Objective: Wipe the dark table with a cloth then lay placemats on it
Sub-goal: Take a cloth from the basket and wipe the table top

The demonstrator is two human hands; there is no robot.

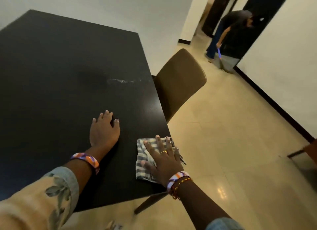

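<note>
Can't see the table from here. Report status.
Right hand flat on checked cloth at table corner. Left hand braced on top. White smear ahead. No placemats.

one table (60,75), one cloth (151,171), one chair (180,80)

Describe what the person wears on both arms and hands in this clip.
The left arm wears a peach sleeve with a grey-green leaf print and a light blue cuff, plus a wide purple, orange and white bangle. The right wrist carries a similar bangle beside a red-and-gold thread band, a gold ring sits on one of the fingers, and a blue sleeve edge shows. Nails look pale-polished.
</note>
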